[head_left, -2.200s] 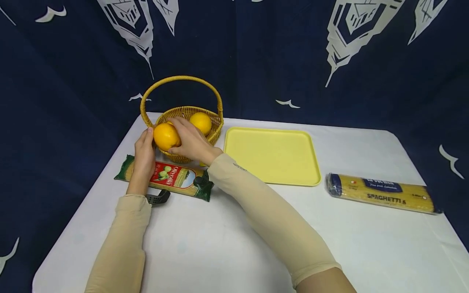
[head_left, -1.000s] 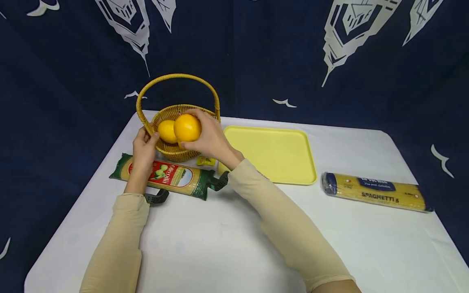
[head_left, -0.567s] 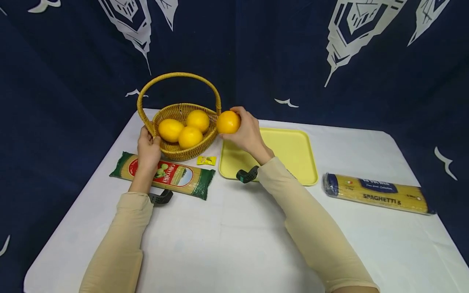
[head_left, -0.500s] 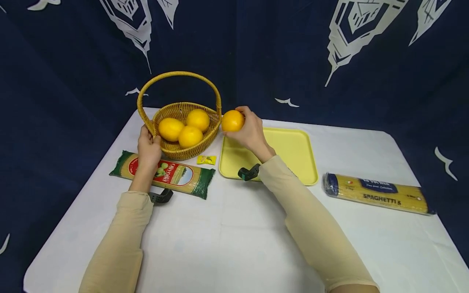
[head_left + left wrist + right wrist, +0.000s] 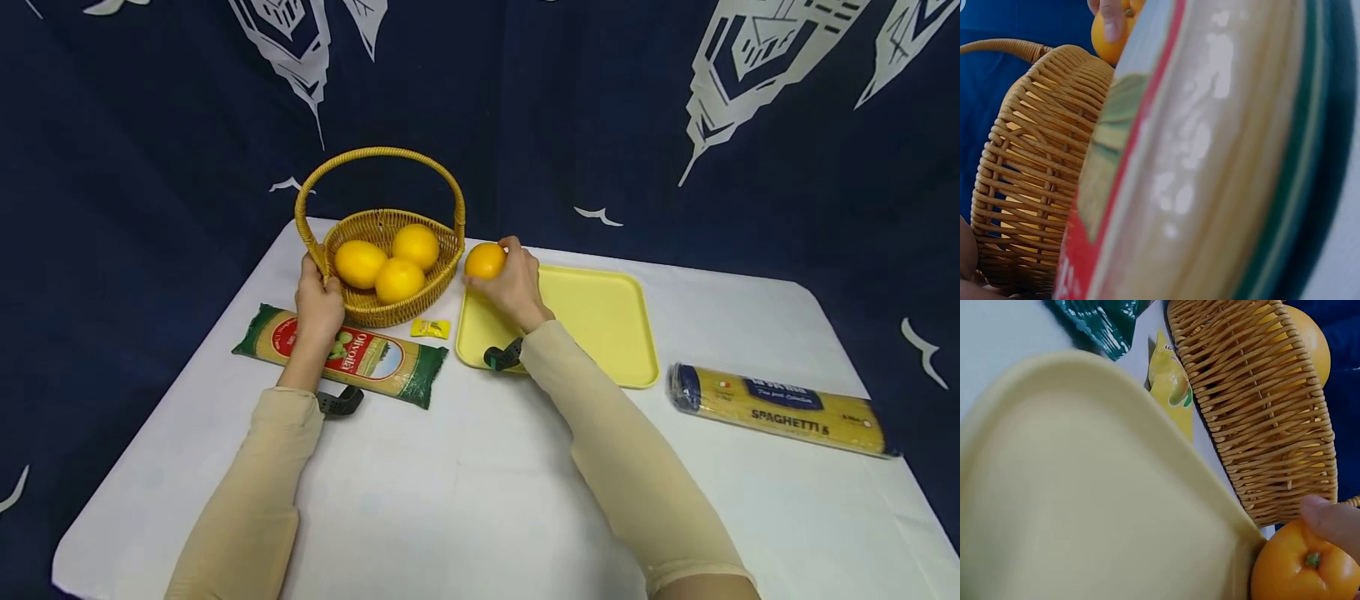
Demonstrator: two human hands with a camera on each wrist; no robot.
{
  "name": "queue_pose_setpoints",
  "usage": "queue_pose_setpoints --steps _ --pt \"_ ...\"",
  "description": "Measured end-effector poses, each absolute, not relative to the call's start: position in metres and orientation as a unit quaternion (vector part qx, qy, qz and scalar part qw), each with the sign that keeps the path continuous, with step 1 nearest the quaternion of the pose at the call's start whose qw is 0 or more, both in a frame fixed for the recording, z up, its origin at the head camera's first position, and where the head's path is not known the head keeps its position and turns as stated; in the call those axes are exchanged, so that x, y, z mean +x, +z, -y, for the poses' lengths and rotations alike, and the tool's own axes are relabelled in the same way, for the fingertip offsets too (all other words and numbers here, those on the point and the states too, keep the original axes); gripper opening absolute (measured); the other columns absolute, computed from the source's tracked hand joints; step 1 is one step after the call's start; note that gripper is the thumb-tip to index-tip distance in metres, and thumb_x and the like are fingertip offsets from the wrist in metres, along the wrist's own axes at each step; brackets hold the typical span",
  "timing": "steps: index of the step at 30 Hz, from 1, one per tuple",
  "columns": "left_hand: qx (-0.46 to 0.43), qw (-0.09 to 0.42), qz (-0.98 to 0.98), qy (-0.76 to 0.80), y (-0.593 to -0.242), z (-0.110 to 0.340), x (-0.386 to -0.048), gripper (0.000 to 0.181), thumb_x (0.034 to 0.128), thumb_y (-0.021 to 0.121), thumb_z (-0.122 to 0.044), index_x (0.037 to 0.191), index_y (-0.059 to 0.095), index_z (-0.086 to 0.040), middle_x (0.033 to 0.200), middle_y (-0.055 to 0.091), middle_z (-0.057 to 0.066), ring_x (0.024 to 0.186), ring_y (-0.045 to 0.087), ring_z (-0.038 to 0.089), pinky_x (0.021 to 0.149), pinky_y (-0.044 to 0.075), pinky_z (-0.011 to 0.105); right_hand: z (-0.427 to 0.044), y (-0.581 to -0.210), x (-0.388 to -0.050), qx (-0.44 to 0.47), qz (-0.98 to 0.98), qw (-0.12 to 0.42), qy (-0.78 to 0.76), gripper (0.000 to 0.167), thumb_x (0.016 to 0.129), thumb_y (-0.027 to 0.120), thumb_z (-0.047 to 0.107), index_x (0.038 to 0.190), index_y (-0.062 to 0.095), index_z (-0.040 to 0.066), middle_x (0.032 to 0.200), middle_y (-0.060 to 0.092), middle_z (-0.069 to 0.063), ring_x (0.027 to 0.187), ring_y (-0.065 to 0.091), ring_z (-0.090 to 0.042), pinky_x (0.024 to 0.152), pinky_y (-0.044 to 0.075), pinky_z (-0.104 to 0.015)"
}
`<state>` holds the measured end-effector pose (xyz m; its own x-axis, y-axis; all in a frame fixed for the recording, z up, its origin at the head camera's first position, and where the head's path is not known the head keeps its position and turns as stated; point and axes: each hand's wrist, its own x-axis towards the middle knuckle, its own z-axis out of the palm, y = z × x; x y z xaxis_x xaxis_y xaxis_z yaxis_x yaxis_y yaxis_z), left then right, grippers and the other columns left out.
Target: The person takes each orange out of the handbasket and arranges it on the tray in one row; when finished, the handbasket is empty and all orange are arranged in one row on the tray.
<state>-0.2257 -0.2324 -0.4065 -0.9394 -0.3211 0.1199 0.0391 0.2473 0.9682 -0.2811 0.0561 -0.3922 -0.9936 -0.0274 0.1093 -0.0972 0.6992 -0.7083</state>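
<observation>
Right hand [image 5: 514, 285]: thumb and fingers curled round orange fruit [image 5: 484, 261], at far left corner of yellow tray [image 5: 600, 321]. Left hand [image 5: 320, 312]: fingers gripping basket [image 5: 390, 315] by left side, near far left corner of table [image 5: 450, 517]; three yellow fruits [image 5: 399, 280] inside.

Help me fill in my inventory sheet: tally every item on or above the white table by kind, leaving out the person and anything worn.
Rounded yellow-orange fruits: 4 visible
Woven tan wicker basket: 1
Flat yellow rectangular tray: 1
Long plastic-wrapped pasta packs: 2
Small yellow wrapped packet: 1
Total: 9
</observation>
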Motion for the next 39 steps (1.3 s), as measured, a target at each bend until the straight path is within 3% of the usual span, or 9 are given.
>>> queue_pose_setpoints --steps 8,17,28,32,39 --pt "0.096 0.140 0.783 -0.598 -0.405 0.234 -0.229 0.060 0.1117 0.033 -0.002 0.169 0.019 -0.014 0.173 0.028 0.012 0.157 0.030 0.022 0.130 0.025 0.038 -0.057 -0.376 -0.278 0.034 0.923 0.003 0.384 0.096 0.087 0.084 0.049 0.159 0.033 0.009 0.158 0.046 -0.018 0.145 0.039 -0.037 0.119 0.042 -0.051" --pt "0.093 0.140 0.784 -0.598 -0.406 0.233 -0.231 0.061 0.1120 0.033 -0.003 0.169 0.017 -0.014 0.173 0.027 0.013 0.158 0.028 0.024 0.131 0.021 0.039 -0.063 -0.361 -0.275 0.080 0.917 0.039 0.390 0.089 0.092 0.081 0.047 0.159 0.038 0.008 0.164 0.043 -0.016 0.152 0.035 -0.038 0.127 0.029 -0.052" --pt "0.100 0.135 0.794 -0.584 -0.404 0.235 -0.230 0.059 0.1128 0.033 -0.006 0.169 0.016 -0.014 0.172 0.029 0.015 0.157 0.031 0.027 0.130 0.024 0.042 -0.034 -0.347 -0.256 0.185 0.889 0.114 0.403 0.064 0.093 0.082 0.025 0.146 0.055 0.001 0.145 0.061 -0.019 0.133 0.058 -0.035 0.114 0.047 -0.045" --pt "0.105 0.135 0.798 -0.578 -0.403 0.236 -0.229 0.058 0.1131 0.032 -0.006 0.169 0.017 -0.014 0.172 0.029 0.014 0.157 0.032 0.027 0.130 0.025 0.042 -0.011 -0.346 -0.254 0.211 0.887 0.083 0.403 0.063 0.092 0.083 0.026 0.144 0.057 0.001 0.139 0.064 -0.019 0.128 0.059 -0.035 0.107 0.050 -0.043" --pt "0.106 0.136 0.797 -0.579 -0.404 0.230 -0.228 0.056 0.1128 0.033 -0.006 0.167 0.020 -0.011 0.171 0.031 0.014 0.156 0.034 0.027 0.129 0.027 0.042 0.017 -0.352 -0.255 0.241 0.912 0.015 0.332 0.073 0.093 0.082 0.036 0.151 0.050 0.004 0.150 0.058 -0.014 0.133 0.056 -0.029 0.116 0.045 -0.038"
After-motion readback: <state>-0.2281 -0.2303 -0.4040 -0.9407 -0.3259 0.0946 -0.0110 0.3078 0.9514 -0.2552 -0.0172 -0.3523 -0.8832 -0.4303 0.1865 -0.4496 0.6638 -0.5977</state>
